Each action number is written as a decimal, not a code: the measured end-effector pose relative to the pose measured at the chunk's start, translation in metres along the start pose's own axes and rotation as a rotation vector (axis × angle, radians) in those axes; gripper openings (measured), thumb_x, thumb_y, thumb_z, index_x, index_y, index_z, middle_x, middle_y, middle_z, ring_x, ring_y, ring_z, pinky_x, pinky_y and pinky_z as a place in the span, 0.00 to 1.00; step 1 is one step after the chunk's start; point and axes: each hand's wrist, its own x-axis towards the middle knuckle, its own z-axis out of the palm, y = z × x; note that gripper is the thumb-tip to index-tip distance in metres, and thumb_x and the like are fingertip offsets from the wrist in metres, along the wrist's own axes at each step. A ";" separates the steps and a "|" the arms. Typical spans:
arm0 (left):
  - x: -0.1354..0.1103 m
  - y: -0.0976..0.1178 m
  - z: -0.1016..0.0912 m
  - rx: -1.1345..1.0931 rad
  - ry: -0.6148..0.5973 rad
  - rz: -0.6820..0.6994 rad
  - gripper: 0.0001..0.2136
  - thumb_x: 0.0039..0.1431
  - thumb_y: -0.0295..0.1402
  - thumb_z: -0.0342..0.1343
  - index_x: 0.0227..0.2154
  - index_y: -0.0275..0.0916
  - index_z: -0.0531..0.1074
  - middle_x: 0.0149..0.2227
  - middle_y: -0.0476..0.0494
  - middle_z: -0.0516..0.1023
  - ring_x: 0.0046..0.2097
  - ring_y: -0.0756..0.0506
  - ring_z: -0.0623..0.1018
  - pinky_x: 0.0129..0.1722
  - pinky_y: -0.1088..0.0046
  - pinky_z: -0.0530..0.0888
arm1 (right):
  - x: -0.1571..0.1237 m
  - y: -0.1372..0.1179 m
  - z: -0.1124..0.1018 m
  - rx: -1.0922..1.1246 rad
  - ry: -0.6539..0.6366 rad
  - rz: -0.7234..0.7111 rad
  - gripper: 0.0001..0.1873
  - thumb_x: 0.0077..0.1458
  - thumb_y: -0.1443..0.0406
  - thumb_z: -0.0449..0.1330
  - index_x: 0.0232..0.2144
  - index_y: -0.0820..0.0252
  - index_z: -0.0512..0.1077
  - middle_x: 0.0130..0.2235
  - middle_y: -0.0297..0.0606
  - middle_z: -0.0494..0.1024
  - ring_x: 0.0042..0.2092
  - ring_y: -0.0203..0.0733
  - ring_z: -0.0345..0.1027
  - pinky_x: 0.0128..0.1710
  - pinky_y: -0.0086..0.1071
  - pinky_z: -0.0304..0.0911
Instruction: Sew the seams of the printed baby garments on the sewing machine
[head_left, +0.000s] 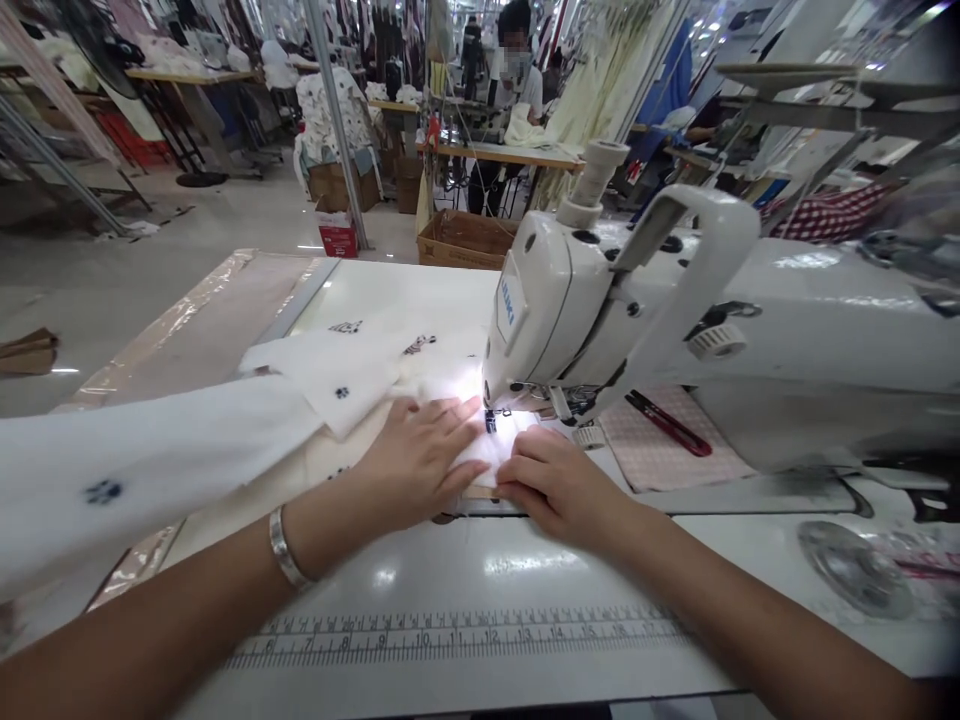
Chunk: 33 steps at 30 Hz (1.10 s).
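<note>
A white fabric [225,430] with small dark prints lies across the sewing table and runs off to the left. My left hand [416,460] rests flat on it, fingers stretched toward the needle area [491,418]. My right hand [555,485] lies just right of the needle with its fingers curled, pressing the fabric's edge down. The white sewing machine [675,320] stands above and to the right, its lamp lighting the cloth under the presser foot. A silver bracelet [285,550] sits on my left wrist.
A ruler strip [450,635] runs along the table's front edge. Red-handled snips [667,422] lie on a checked pad under the machine arm. A metal disc [851,570] lies at right. Another person sits at a far workstation [517,70]. Cardboard boxes [461,238] stand on the floor behind.
</note>
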 end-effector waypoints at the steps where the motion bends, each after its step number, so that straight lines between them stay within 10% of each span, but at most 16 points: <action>1: 0.002 -0.002 -0.002 0.005 -0.005 -0.010 0.16 0.68 0.42 0.39 0.50 0.41 0.64 0.54 0.42 0.70 0.54 0.40 0.68 0.48 0.58 0.61 | 0.000 0.000 0.000 0.004 0.004 0.000 0.13 0.63 0.64 0.50 0.31 0.59 0.72 0.29 0.36 0.67 0.32 0.38 0.58 0.35 0.33 0.54; 9: 0.028 -0.018 -0.006 0.160 0.005 0.024 0.13 0.63 0.40 0.45 0.32 0.38 0.70 0.41 0.40 0.75 0.43 0.38 0.68 0.40 0.58 0.64 | 0.001 0.001 -0.001 0.030 0.000 0.004 0.12 0.62 0.65 0.51 0.31 0.59 0.71 0.29 0.34 0.66 0.31 0.37 0.56 0.34 0.32 0.51; 15: 0.029 -0.020 -0.003 0.073 -0.023 0.082 0.16 0.65 0.42 0.42 0.39 0.38 0.71 0.41 0.40 0.74 0.56 0.34 0.64 0.59 0.39 0.44 | 0.001 0.002 0.001 0.013 0.002 0.015 0.12 0.63 0.64 0.50 0.31 0.59 0.71 0.29 0.34 0.66 0.32 0.37 0.57 0.35 0.33 0.52; 25: -0.017 -0.005 -0.001 -0.004 -0.051 0.056 0.16 0.69 0.36 0.37 0.56 0.39 0.58 0.62 0.38 0.59 0.61 0.39 0.60 0.57 0.54 0.56 | -0.001 0.001 0.001 0.042 0.012 -0.043 0.13 0.64 0.63 0.49 0.32 0.58 0.72 0.29 0.35 0.66 0.32 0.38 0.56 0.36 0.34 0.53; 33: 0.027 -0.027 -0.019 -0.083 -0.047 0.116 0.09 0.64 0.37 0.49 0.35 0.43 0.73 0.38 0.47 0.74 0.43 0.42 0.68 0.44 0.63 0.62 | 0.000 0.001 0.003 0.064 0.029 -0.049 0.14 0.63 0.63 0.49 0.31 0.59 0.73 0.29 0.36 0.66 0.32 0.38 0.56 0.34 0.34 0.53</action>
